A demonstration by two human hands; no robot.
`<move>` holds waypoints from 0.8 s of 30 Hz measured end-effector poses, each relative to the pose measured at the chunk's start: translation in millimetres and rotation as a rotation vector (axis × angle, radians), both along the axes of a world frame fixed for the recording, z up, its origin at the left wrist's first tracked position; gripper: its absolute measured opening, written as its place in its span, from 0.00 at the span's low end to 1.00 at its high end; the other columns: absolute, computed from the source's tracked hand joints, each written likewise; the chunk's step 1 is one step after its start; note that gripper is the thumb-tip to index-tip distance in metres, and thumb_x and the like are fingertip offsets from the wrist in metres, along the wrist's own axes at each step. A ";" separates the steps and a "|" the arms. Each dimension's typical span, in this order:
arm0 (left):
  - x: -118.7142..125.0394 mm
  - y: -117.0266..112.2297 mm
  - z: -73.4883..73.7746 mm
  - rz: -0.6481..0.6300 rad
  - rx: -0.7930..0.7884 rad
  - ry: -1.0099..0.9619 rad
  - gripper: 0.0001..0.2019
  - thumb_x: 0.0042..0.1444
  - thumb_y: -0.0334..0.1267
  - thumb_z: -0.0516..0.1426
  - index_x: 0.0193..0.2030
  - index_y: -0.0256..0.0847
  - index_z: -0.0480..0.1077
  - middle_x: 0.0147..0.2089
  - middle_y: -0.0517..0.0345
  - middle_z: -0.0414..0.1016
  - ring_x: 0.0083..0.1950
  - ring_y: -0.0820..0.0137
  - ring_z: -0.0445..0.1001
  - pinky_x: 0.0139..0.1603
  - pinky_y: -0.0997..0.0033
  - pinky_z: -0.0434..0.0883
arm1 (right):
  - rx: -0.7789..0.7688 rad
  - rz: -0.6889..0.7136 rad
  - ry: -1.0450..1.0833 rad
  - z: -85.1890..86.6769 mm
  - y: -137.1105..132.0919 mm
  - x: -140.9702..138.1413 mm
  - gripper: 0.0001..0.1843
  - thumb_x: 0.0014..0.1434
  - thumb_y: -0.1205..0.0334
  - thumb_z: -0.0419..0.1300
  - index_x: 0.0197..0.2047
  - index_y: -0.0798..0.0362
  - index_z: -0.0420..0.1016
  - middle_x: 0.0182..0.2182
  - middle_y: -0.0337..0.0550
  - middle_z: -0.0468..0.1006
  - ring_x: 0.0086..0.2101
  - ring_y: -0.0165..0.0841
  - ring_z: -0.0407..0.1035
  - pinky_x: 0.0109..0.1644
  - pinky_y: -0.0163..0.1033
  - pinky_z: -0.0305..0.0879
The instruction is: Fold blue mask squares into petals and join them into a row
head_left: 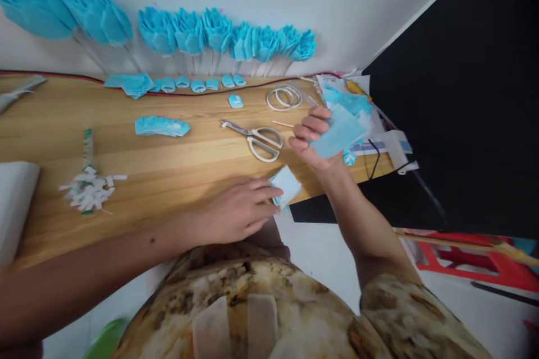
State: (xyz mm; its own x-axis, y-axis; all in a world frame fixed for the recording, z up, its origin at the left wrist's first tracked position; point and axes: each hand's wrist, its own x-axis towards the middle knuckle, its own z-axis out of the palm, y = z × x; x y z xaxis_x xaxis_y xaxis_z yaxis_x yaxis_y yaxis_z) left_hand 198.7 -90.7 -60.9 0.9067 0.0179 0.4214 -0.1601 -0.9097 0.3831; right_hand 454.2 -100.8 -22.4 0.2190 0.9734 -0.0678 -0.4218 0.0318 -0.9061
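My right hand [311,137] is raised over the right part of the table, its fingers curled round a light blue non-woven fabric sheet [343,130]. Down at the table's front edge, my left hand [240,210] has its fingers on a small folded pale blue fabric piece [287,185]; they partly cover it. White-handled scissors [264,143] lie open between the hands and the wall. More crumpled blue fabric [347,100] is heaped behind my right hand.
Blue fabric flowers on stems [217,31] lean along the wall, with several small blue folded pieces [197,86] before them. Tape rolls [284,97], a pleated blue strip [162,126] and white paper scraps [89,190] lie on the table [202,151]. A red plastic stool [463,261] stands lower right.
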 end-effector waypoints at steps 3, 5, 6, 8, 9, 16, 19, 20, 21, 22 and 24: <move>-3.8 10.1 13.3 0.096 -0.118 -0.141 0.11 0.65 0.31 0.56 0.46 0.39 0.80 0.58 0.45 0.81 0.59 0.57 0.76 0.58 0.57 0.75 | -0.004 0.094 -0.016 6.2 15.0 -13.1 0.21 0.58 0.49 0.60 0.28 0.46 0.51 0.23 0.34 0.54 0.26 0.33 0.51 0.30 0.39 0.56; -6.7 21.2 21.9 0.167 -0.280 -0.192 0.10 0.65 0.30 0.57 0.46 0.38 0.80 0.54 0.46 0.82 0.55 0.61 0.79 0.57 0.59 0.75 | -0.015 0.155 -0.071 11.2 25.4 -24.5 0.22 0.56 0.47 0.61 0.28 0.46 0.50 0.24 0.35 0.57 0.27 0.33 0.55 0.30 0.39 0.58; -8.4 27.6 25.0 0.209 -0.387 -0.206 0.10 0.65 0.31 0.57 0.47 0.37 0.80 0.53 0.46 0.83 0.53 0.62 0.80 0.56 0.61 0.76 | -0.017 0.186 -0.103 14.0 30.5 -30.9 0.23 0.55 0.46 0.62 0.28 0.46 0.50 0.25 0.36 0.58 0.28 0.33 0.56 0.30 0.39 0.58; -12.4 39.8 27.3 0.294 -0.610 -0.153 0.11 0.67 0.36 0.58 0.49 0.38 0.80 0.50 0.49 0.85 0.49 0.64 0.83 0.51 0.65 0.78 | -0.006 0.267 -0.152 19.3 40.1 -44.0 0.23 0.54 0.45 0.64 0.28 0.46 0.53 0.27 0.37 0.62 0.29 0.33 0.59 0.29 0.38 0.59; -14.4 44.8 26.3 0.329 -0.696 -0.082 0.12 0.68 0.38 0.57 0.50 0.38 0.80 0.49 0.50 0.86 0.46 0.65 0.83 0.48 0.66 0.78 | 0.012 0.313 -0.168 21.6 44.5 -50.3 0.23 0.53 0.44 0.65 0.29 0.46 0.55 0.27 0.37 0.64 0.29 0.33 0.61 0.29 0.38 0.59; -21.3 46.2 -0.3 0.231 -0.297 0.069 0.13 0.66 0.35 0.56 0.48 0.36 0.82 0.54 0.43 0.84 0.56 0.55 0.82 0.58 0.52 0.76 | 0.100 0.393 -0.138 30.8 67.9 -93.2 0.13 0.62 0.50 0.63 0.34 0.47 0.64 0.30 0.37 0.68 0.32 0.30 0.66 0.32 0.35 0.63; -21.4 38.9 -6.0 0.211 -0.208 0.081 0.13 0.66 0.34 0.56 0.49 0.38 0.81 0.59 0.44 0.81 0.59 0.56 0.80 0.60 0.54 0.76 | 0.088 0.434 0.045 27.0 75.9 -116.6 0.05 0.63 0.58 0.62 0.37 0.47 0.70 0.29 0.35 0.68 0.30 0.29 0.65 0.31 0.34 0.63; -21.7 36.6 -6.6 0.195 -0.199 0.086 0.13 0.66 0.33 0.56 0.50 0.39 0.81 0.62 0.44 0.80 0.61 0.56 0.79 0.62 0.54 0.75 | 0.079 0.459 0.115 23.7 78.8 -124.1 0.04 0.63 0.59 0.62 0.38 0.47 0.71 0.29 0.35 0.69 0.30 0.29 0.65 0.30 0.33 0.64; -22.1 34.5 -6.7 0.181 -0.194 0.096 0.14 0.65 0.33 0.56 0.52 0.40 0.80 0.64 0.44 0.78 0.63 0.56 0.77 0.63 0.54 0.75 | 0.063 0.467 0.165 19.3 81.9 -130.8 0.03 0.64 0.59 0.62 0.38 0.47 0.72 0.29 0.35 0.69 0.30 0.29 0.66 0.30 0.33 0.64; -22.7 32.4 -6.3 0.168 -0.191 0.112 0.14 0.65 0.34 0.56 0.54 0.41 0.80 0.65 0.44 0.76 0.65 0.55 0.76 0.65 0.53 0.74 | 0.044 0.460 0.200 13.9 85.0 -136.5 0.02 0.64 0.60 0.62 0.38 0.47 0.73 0.30 0.35 0.71 0.31 0.29 0.67 0.31 0.33 0.66; -24.1 28.5 -4.5 0.148 -0.186 0.170 0.16 0.65 0.34 0.57 0.57 0.42 0.78 0.67 0.43 0.73 0.69 0.54 0.72 0.68 0.52 0.71 | 0.001 0.406 0.232 0.7 90.7 -143.9 0.03 0.65 0.62 0.62 0.37 0.48 0.73 0.31 0.34 0.73 0.34 0.29 0.70 0.34 0.32 0.69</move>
State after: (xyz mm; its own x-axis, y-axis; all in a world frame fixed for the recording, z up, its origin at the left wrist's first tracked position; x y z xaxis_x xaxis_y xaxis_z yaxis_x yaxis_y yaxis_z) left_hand 174.6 -62.2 -65.4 0.9458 0.2181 0.2406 0.0502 -0.8302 0.5552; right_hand 310.3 -10.1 -21.7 -0.2007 0.9772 -0.0693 -0.5914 -0.1773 -0.7866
